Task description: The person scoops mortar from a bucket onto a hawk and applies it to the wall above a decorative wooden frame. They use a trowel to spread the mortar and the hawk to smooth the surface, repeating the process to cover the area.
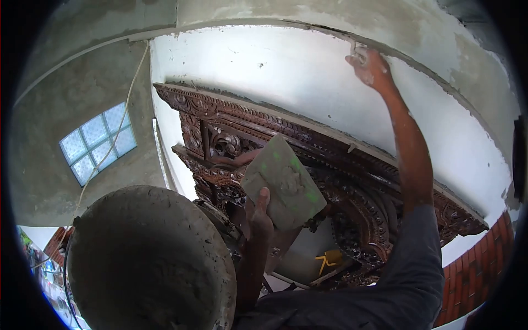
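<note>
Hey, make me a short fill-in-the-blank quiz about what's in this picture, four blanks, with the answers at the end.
1. The left hand grips a flat board marked with patches of bright ____.
2. The right hand is raised to the upper edge of a wall that is coloured ____.
3. The window is divided into ____ panes.
4. The round container appears at the lower ____ of the picture.

Missing words: green; white; six; left.

Matt mortar (290, 181) smears the board (275, 153), the carved frame (341, 161) is glossy wood, and the rough-crusted bucket (212, 236) is possibly plastic.
</note>
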The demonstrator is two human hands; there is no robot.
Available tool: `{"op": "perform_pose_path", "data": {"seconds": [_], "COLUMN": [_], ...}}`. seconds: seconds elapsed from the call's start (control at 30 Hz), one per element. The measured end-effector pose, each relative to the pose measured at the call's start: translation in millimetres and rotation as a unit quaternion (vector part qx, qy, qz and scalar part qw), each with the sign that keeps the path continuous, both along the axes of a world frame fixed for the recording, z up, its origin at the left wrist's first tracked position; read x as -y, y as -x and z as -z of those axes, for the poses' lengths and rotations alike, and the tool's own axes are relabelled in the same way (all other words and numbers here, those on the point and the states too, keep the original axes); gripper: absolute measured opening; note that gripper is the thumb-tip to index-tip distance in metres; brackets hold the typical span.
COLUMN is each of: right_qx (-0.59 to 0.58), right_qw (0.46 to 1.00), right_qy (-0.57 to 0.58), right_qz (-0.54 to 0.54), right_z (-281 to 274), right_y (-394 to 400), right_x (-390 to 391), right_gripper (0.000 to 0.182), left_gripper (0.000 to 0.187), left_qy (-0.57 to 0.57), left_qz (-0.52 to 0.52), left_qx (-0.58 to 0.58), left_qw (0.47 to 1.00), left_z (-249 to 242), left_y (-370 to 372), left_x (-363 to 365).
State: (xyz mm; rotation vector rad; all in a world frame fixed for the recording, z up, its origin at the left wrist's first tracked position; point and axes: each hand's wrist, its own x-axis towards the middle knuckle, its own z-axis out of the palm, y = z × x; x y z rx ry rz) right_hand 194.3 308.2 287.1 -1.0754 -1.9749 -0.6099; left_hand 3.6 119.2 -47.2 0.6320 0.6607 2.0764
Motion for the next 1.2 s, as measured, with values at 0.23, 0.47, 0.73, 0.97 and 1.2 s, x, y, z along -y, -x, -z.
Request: {"op": "perform_pose_path", "data": {"seconds": [0.23,0.47,0.73,0.97,1.2], "right_qx": [-0.006,-0.218,-0.183,-0.119,-0.058], "right_qw": [0.993,0.973,0.925,0.971,0.996], "right_qy": [-0.094,0.060,0.314,-0.044,-0.066], "right_qz": [-0.069,0.037,-0.114,-0.201,0.006], "right_z": [9.9,102.3,316.5,311.7,155.3], "right_y": [-116.6,-203.4,-104.7,-59.4,-31.6], "right_x": [-4.0,123.4,218.9,139.8,80.1], "right_gripper": [0.042,0.035,0.009,0.019,0.028], "left_gripper": [0.050,0.053,0.060,0.061,0.061], "left_qy": [-0.022,-0.035,-0.100,-0.202,-0.045], "left_qz": [0.002,0.035,-0.046,-0.025,-0.089], "left_qx": [-0.005,0.011,0.000,-0.070,-0.153], "left_qw": [1.000,0.999,0.994,0.977,0.983], "left_z": [-7.4,-15.5,-19.7,12.5,16.2], "left_y": [-2.3,-9.3,-44.4,-28.1,-5.9], "left_x": [1.4,4.9,-13.4,-2.6,16.1]}}
